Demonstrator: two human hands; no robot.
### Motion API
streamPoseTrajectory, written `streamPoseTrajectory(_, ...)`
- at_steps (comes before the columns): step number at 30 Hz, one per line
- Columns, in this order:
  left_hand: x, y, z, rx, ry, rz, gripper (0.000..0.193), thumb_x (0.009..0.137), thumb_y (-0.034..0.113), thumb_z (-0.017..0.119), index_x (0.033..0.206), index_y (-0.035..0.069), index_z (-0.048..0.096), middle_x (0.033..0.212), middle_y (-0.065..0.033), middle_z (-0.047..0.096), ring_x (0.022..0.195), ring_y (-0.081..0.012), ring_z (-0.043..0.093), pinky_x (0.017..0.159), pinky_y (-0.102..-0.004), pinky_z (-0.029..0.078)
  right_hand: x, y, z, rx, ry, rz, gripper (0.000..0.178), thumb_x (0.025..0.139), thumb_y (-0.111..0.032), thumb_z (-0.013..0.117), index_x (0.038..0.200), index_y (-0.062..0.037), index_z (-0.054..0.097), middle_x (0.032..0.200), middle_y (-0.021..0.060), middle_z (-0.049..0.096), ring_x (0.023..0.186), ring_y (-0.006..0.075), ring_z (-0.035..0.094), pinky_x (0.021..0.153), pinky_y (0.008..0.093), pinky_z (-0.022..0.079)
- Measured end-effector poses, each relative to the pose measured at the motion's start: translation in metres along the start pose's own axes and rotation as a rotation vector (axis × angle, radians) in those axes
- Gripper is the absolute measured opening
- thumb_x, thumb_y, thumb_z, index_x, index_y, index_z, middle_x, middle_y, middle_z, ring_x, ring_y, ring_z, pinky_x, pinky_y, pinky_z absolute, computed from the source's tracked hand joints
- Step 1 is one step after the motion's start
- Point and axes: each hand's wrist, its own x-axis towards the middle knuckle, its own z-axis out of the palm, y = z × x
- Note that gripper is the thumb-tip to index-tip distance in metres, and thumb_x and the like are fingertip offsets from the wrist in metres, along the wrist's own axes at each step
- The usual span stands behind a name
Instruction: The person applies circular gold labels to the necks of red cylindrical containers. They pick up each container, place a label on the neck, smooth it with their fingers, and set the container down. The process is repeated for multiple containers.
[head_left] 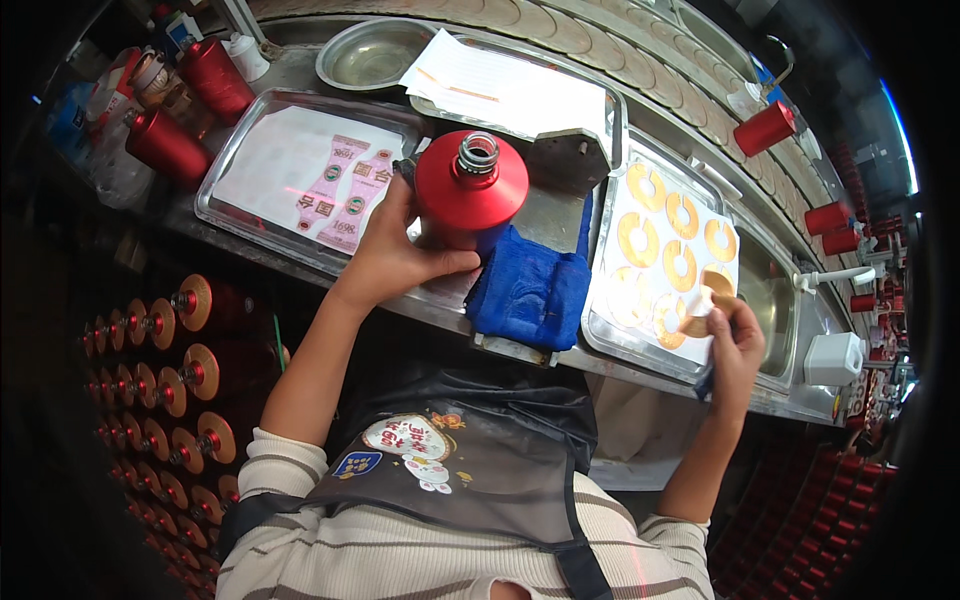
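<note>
My left hand (pixel 392 252) is wrapped round a shiny red bottle (pixel 458 195), whose open neck faces up. The bottle stands or is held beside a blue cloth-covered rest (pixel 530 290); its base is hidden. Over a metal tray (pixel 628 342) on the right, my right hand (pixel 735 342) pinches a curved gold label (pixel 694 327), bent up from the sheet. Several C-shaped gold labels (pixel 681 265) lie on the white backing sheet (pixel 655 232) in that tray.
A left tray (pixel 207 205) holds pink-printed label sheets (pixel 345 190). Behind are a metal bowl (pixel 372 55) and white papers (pixel 520 95). Red bottles (pixel 168 148) stand at left; a sink (pixel 765 300) and tap (pixel 835 275) are at right. An upright metal plate (pixel 568 155) adjoins the rest.
</note>
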Motion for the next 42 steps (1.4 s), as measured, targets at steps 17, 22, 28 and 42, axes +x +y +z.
streamPoseTrajectory(17, -0.072, 0.092, 0.022, -1.197, -0.071, -0.476, 0.042, 0.096, 0.01, 0.065, 0.128, -0.003, 0.042, 0.11, -0.0106, 0.066, 0.105, -0.0152, 0.064, 0.089, -0.0279, 0.052, -0.049, -0.124, 0.148, 0.537, -0.585, -0.079, 0.041, 0.09, -0.001, 0.07, 0.127, 0.0081, 0.055, 0.11, 0.009, 0.066, 0.098, 0.0117, 0.063, 0.087, 0.0254, 0.051)
streamPoseTrajectory(22, -0.052, 0.089, 0.016, -0.916, 0.205, -0.051, 0.029, 0.092, -0.001, 0.066, 0.119, 0.002, 0.055, 0.099, -0.0052, 0.068, 0.091, -0.0091, 0.065, 0.08, -0.0221, 0.053, -0.039, -0.127, 0.148, 0.435, -0.522, -0.225, 0.046, 0.088, -0.003, 0.072, 0.129, 0.0077, 0.054, 0.114, 0.0106, 0.066, 0.1, 0.0134, 0.064, 0.088, 0.0264, 0.051)
streamPoseTrajectory(28, -0.021, 0.081, 0.022, -0.506, 0.481, 0.126, 0.025, 0.09, -0.002, 0.069, 0.11, 0.002, 0.056, 0.094, -0.0036, 0.068, 0.083, -0.007, 0.065, 0.075, -0.0212, 0.053, 0.033, -0.121, 0.179, 0.325, -0.476, -0.462, 0.061, 0.088, -0.006, 0.075, 0.142, 0.0015, 0.047, 0.12, 0.0092, 0.062, 0.108, 0.0133, 0.062, 0.089, 0.024, 0.051)
streamPoseTrajectory(42, -0.001, 0.053, 0.012, -0.496, 0.518, 0.074, 0.034, 0.092, 0.007, 0.068, 0.122, 0.001, 0.053, 0.11, -0.0058, 0.061, 0.1, -0.0098, 0.059, 0.089, -0.0249, 0.048, 0.054, -0.098, 0.199, 0.587, -0.527, -0.029, 0.057, 0.092, -0.005, 0.061, 0.145, 0.0027, 0.041, 0.125, 0.0099, 0.056, 0.094, 0.009, 0.061, 0.077, 0.0203, 0.05)
